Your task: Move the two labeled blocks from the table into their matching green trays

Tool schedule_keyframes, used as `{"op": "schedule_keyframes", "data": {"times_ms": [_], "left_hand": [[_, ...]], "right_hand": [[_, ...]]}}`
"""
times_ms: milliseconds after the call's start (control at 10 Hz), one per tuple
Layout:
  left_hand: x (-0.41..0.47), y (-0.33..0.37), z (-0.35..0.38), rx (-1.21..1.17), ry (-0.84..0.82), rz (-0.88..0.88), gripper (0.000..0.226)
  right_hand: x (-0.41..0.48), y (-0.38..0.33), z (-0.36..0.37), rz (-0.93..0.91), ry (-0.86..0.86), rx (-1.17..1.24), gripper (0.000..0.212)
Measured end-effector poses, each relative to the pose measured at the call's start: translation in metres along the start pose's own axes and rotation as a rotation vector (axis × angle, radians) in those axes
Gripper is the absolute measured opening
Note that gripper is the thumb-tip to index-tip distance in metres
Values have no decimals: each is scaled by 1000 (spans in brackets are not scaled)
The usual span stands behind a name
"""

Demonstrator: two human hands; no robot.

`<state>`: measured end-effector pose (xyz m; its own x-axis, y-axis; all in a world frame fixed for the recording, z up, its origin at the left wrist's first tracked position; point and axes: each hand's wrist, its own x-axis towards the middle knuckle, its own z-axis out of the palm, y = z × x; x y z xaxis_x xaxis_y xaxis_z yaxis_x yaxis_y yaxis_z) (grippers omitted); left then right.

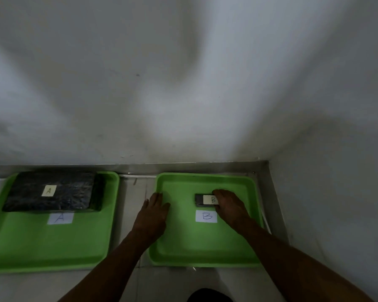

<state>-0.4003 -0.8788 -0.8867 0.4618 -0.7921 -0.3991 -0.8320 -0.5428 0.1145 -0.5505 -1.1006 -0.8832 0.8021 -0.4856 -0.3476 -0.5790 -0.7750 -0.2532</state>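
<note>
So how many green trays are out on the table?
2. Tray A sits on the left with the big block A; tray B sits on the right near the corner. None seems hidden.

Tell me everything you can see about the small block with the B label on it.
The small block is a dark, flat, rectangular piece with a pale label on top bearing a handwritten B. It lies flat inside the right green tray, towards the far side, just beyond the tray's white B tag. The right hand covers its right end, fingers on it; whether it is gripped or just touched is unclear. The left hand rests on the tray's left rim, apart from the block.
</note>
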Motion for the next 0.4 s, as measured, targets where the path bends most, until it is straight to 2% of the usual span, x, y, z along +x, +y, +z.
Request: {"op": "schedule_keyframes", "data": {"times_ms": [400], "left_hand": [[-6, -3, -1, 6, -39, 20, 55]], "right_hand": [[7, -6, 6, -24, 21, -21, 57]]}}
